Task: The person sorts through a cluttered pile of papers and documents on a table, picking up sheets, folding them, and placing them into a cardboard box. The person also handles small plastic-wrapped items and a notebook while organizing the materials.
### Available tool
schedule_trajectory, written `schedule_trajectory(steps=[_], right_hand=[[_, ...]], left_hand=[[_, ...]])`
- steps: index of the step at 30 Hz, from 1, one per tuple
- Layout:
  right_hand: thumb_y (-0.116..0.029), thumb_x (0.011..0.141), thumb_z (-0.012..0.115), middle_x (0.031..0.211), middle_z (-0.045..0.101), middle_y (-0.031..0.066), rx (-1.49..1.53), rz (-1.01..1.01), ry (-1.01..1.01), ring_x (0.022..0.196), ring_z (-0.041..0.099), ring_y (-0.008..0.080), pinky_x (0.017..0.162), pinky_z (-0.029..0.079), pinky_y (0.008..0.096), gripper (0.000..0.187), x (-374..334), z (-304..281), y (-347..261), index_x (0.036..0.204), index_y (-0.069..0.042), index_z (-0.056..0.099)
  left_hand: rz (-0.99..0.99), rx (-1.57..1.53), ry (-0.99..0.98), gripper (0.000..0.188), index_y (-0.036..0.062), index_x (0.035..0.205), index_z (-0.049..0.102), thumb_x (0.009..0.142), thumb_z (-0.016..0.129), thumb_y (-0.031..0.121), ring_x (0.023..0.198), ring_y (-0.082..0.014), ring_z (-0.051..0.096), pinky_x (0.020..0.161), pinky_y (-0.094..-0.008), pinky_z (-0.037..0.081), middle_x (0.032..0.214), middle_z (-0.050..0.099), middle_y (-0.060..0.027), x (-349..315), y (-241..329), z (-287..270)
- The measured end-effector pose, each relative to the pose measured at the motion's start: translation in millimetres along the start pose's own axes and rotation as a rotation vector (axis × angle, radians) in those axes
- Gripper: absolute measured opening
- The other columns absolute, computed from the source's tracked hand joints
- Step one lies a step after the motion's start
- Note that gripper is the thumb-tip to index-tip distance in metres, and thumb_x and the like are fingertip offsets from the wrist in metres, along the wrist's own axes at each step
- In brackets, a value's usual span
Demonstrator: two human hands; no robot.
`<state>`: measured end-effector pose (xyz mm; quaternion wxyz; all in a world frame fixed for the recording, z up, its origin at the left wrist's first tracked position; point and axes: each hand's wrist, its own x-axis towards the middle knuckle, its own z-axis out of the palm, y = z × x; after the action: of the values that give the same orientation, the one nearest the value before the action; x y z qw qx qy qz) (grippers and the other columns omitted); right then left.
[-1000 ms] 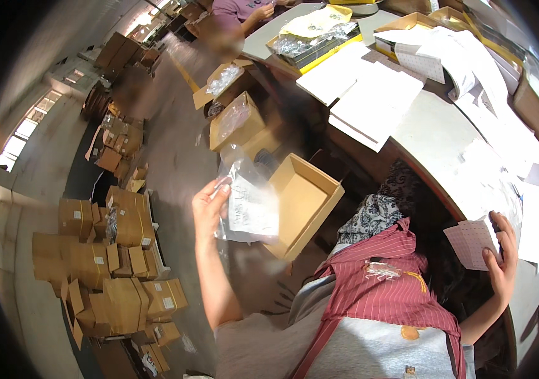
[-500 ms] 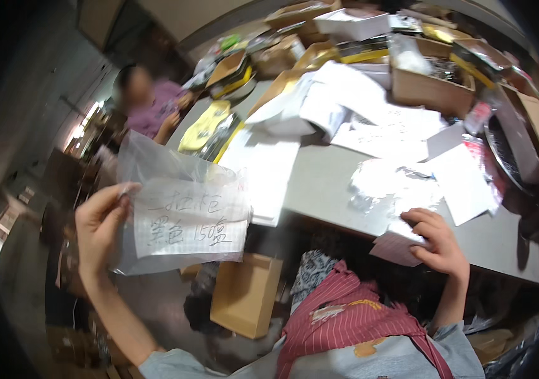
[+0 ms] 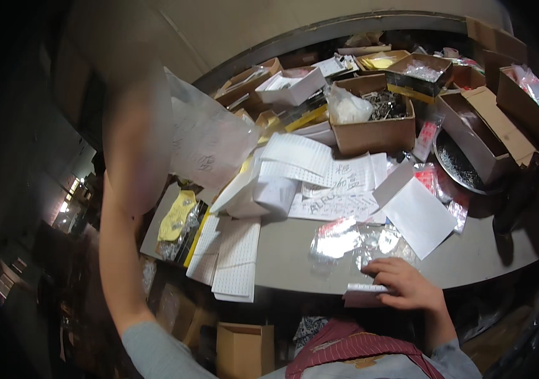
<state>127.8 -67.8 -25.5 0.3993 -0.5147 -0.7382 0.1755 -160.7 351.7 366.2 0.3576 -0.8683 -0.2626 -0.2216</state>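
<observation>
My left hand (image 3: 132, 126), smeared by motion, is raised at the far left. It holds up a clear plastic bag (image 3: 219, 136) with a handwritten paper slip inside. The bag hangs over the left part of the table, in front of some papers. Down at the table's near edge, my right hand (image 3: 405, 285) grips a small pinkish-white paper slip (image 3: 363, 295) between thumb and fingers. Shiny clear plastic bags (image 3: 336, 239) lie just beyond the right hand. Beside them rests a blank white sheet (image 3: 420, 215).
Printed sheets (image 3: 235, 262) and a yellow packet (image 3: 178, 215) lie at the table's left. A cardboard box of dark metal parts (image 3: 373, 129) stands at the back, among several other boxes. A round tray (image 3: 456, 163) sits at the right. Below the table is an open carton (image 3: 244, 347).
My left hand has lifted the plastic bag upward and away from me. The right hand still holds its slip near the table edge. The view has shifted, and the other person is no longer visible.
</observation>
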Motion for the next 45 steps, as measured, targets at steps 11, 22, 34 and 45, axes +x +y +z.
schedule_trajectory(steps=[11, 22, 34, 45], right_hand=[[-0.029, 0.085, 0.064, 0.140, 0.057, 0.0163, 0.067, 0.048, -0.043, 0.130, 0.051, 0.0372, 0.106, 0.041, 0.0491, 0.030, 3, -8, 3, 0.099, -0.002, 0.061], [-0.025, 0.083, 0.066, 0.132, 0.057, 0.0255, 0.138, 0.234, -0.004, 0.127, 0.049, 0.0460, 0.109, 0.037, 0.0550, 0.030, 19, -22, -23, 0.092, 0.003, 0.060], [-0.027, 0.086, 0.070, 0.137, 0.062, 0.0130, 0.090, 0.152, -0.025, 0.128, 0.055, 0.0313, 0.106, 0.040, 0.0443, 0.024, 10, -11, -3, 0.093, -0.004, 0.067], [-0.030, 0.094, 0.062, 0.147, 0.053, 0.0141, 0.079, 0.099, -0.050, 0.136, 0.047, 0.0339, 0.110, 0.037, 0.0475, 0.030, 4, -11, -1, 0.103, -0.002, 0.060]], left_hand=[[-0.626, -0.212, 0.146, 0.027, 0.0090, 0.110, 0.073, 0.089, 0.057, 0.015, 0.108, -0.0407, 0.067, 0.093, -0.0491, 0.053, 0.114, 0.071, -0.0204, 150, 50, 192], [-0.868, -0.695, 0.180, 0.027, -0.0001, 0.100, 0.075, 0.083, 0.058, 0.011, 0.088, -0.0313, 0.071, 0.083, -0.0382, 0.054, 0.089, 0.074, -0.0203, 115, 49, 404], [-0.599, -1.410, 0.577, 0.026, -0.0024, 0.101, 0.071, 0.089, 0.048, -0.007, 0.087, -0.0105, 0.065, 0.082, -0.0246, 0.050, 0.093, 0.071, -0.0029, 143, 46, 347], [-0.205, -1.265, 0.534, 0.028, -0.0011, 0.110, 0.073, 0.094, 0.050, 0.000, 0.089, -0.0108, 0.066, 0.084, -0.0251, 0.051, 0.097, 0.074, -0.0035, 241, 80, 143]])
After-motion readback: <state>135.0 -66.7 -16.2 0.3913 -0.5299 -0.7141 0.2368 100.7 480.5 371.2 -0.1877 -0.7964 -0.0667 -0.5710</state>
